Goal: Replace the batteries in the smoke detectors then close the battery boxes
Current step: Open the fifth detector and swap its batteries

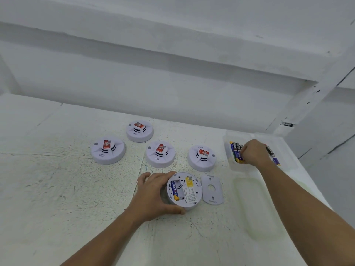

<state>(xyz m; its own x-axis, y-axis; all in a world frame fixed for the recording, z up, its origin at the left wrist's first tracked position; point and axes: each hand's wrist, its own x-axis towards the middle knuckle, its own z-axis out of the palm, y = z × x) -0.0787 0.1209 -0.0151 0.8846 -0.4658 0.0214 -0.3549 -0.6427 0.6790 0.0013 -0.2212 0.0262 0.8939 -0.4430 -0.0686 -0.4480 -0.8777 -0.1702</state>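
Blue battery point(175, 191) lies gold-end nearest.

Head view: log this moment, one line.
left hand grips open detector | one battery seated | right hand at tray batteries | cover off

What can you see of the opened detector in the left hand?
The detector is a round white plastic disc lying back-up on the table. Its battery bay is open: one blue-and-yellow battery fills the left slot; the next slot looks empty. A yellow label sits right of the bay. The left hand grips its left rim, and its cover plate lies just to the right.
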